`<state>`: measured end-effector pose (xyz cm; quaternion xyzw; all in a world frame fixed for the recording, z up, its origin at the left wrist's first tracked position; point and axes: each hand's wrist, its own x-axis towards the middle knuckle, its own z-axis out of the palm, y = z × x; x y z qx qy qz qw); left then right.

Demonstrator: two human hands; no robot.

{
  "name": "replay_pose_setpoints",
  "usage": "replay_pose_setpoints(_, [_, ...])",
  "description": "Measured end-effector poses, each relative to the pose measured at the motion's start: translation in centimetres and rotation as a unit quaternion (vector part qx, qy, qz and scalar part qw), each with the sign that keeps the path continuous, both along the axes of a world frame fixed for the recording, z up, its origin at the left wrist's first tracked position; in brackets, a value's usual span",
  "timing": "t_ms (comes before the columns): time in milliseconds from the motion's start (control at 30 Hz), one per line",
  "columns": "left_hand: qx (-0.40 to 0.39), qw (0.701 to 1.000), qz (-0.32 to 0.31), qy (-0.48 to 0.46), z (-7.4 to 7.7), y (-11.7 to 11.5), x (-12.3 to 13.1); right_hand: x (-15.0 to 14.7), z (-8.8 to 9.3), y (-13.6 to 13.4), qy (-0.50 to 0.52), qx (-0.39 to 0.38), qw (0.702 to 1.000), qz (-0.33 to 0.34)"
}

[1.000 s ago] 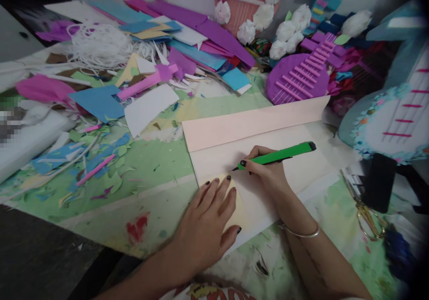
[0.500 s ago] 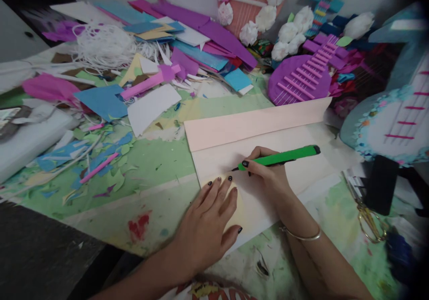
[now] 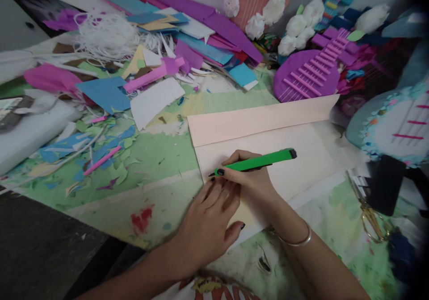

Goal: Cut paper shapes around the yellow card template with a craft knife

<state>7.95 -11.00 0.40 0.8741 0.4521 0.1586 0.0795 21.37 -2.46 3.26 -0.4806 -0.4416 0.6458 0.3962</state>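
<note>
A green utility knife (image 3: 256, 162) with a black end is gripped in my right hand (image 3: 246, 175). Its dark tip points left, close to the left edge of a pale cream sheet (image 3: 295, 150). My left hand (image 3: 211, 219) lies flat on the lower left of that sheet, its fingers stretched forward just below the knife tip. The right fingers partly cover the left fingertips. Along the far edge of the cream sheet lies a peach strip (image 3: 264, 120). Any cut line under my hands is too faint to make out.
Paper scraps, a tangle of white cord (image 3: 103, 36) and a pink stick (image 3: 102, 160) lie to the left. A purple paper guitar (image 3: 306, 77) stands behind the sheet. At right are gold-handled scissors (image 3: 372, 219), a black phone-like object (image 3: 385, 186) and a blue-grey guitar (image 3: 362, 126).
My right hand has moved left with the knife, bringing its tip from farther in on the sheet to near the left edge. My left hand stays pressed on the sheet; the view shifts slightly.
</note>
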Motion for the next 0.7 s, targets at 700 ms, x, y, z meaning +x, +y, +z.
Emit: replay_pose_setpoints(700, [-0.025,1.0,-0.006,0.0,0.08,0.06,-0.05,-0.09,0.21,0.08,-0.057,0.019,0.998,0.01])
